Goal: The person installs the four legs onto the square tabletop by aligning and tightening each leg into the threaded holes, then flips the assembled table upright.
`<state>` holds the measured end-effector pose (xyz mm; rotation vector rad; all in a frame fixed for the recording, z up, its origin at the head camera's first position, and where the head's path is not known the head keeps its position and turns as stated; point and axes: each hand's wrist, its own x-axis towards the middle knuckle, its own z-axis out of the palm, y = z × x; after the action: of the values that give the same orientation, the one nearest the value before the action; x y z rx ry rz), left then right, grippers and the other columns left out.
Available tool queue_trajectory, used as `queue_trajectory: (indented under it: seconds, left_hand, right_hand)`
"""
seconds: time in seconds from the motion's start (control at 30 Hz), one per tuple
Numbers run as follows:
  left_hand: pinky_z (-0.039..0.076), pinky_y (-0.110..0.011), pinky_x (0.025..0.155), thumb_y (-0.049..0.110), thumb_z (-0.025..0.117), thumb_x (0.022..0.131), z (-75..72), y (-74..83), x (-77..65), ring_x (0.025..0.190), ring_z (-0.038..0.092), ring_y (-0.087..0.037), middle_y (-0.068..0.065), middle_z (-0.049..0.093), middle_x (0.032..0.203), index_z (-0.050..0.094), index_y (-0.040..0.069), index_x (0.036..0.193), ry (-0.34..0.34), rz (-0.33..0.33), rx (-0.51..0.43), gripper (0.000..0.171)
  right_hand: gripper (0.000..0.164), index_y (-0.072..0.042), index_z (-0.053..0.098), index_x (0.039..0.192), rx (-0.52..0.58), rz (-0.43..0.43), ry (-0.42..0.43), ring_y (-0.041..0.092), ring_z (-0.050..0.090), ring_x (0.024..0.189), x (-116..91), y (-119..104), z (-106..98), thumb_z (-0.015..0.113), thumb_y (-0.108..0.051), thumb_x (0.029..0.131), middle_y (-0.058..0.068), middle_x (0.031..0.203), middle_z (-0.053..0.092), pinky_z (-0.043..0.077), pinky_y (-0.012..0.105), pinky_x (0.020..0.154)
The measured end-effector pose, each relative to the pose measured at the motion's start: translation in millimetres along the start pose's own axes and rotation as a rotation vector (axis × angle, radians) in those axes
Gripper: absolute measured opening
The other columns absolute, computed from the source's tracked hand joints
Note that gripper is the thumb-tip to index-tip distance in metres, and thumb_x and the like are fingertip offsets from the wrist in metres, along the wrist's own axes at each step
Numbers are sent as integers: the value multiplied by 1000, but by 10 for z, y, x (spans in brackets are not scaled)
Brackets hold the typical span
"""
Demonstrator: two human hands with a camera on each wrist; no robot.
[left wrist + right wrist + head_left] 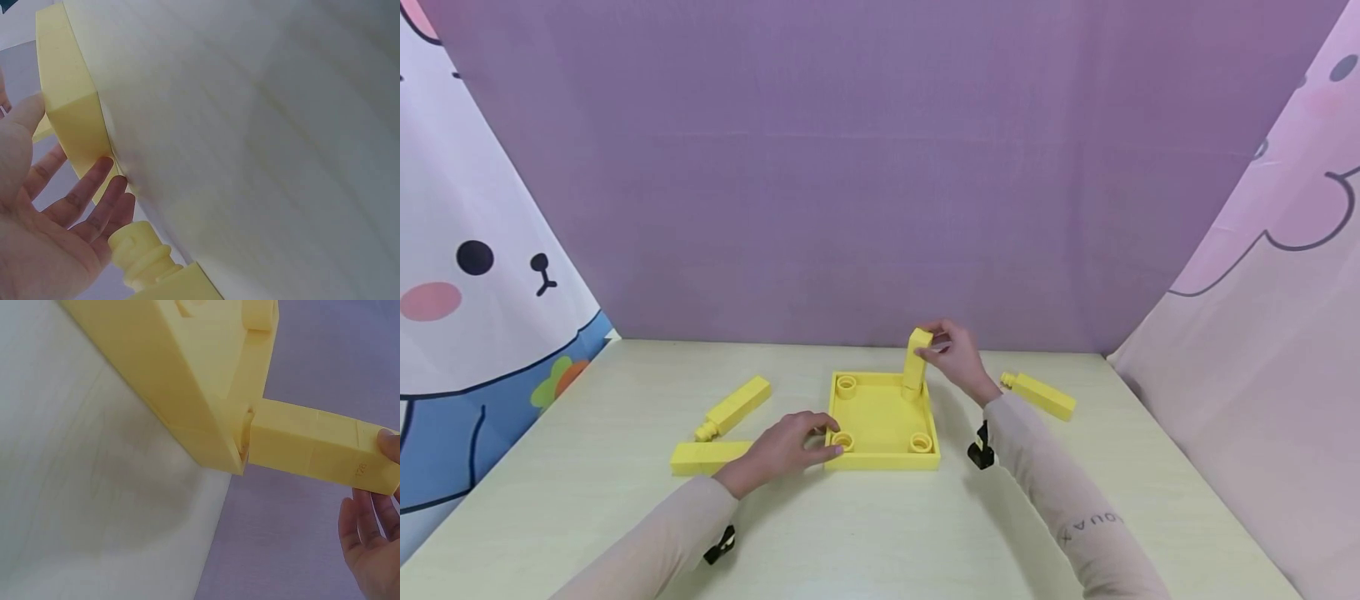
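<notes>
A square yellow toy table top (880, 417) lies with its raised rim and round corner sockets facing up. At its far right corner a square yellow table leg (914, 362) stands nearly upright, its lower end at the socket. My right hand (955, 358) pinches this leg near its top between thumb and fingers. In the right wrist view the leg (312, 447) meets the corner, its screw end mostly hidden. My left hand (786, 446) holds the near left corner; in the left wrist view the thumb and fingertips touch the table top's edge (69, 75).
Two more yellow legs lie left of the table top: one with a screw end (737, 407), one plain-sided leg (707, 458) partly behind my left hand. Another threaded leg (1041, 395) lies on the right. A purple cloth (880, 183) hangs behind the wooden table (880, 533).
</notes>
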<state>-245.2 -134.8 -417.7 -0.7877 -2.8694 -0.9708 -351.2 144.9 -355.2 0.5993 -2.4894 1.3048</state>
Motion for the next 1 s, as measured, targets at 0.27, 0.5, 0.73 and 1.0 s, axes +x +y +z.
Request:
queue_trajectory:
  seconds: [0.27,0.5,0.73,1.0]
  left_hand:
    - [48,-40,82,34,64,84,-5,5,3,97,59,-21,0,64,103,62,13,105,6,9,2,30]
    - [48,-40,83,33,65,84,-9,12,4,98,58,-21,0,64,103,62,13,105,-2,-4,-3,29]
    - [48,-40,82,33,65,84,-9,8,3,98,58,-20,0,64,103,62,13,104,2,0,1,29]
    - [48,-40,84,35,64,84,-3,6,2,99,59,-21,1,64,104,62,14,105,1,3,6,30]
  right_hand:
    - [37,-2,56,114,12,14,-70,29,59,95,29,16,-43,70,-12,80,16,112,58,52,37,79]
    - [39,-2,54,117,4,5,-157,31,59,97,81,59,-112,69,-10,81,17,114,57,53,37,77]
    - [37,2,57,111,-19,-11,-34,32,60,91,43,39,-8,71,-8,78,20,110,60,52,41,80]
    - [37,4,58,107,-32,-16,93,34,62,88,1,21,105,73,-7,75,20,103,62,51,44,78]
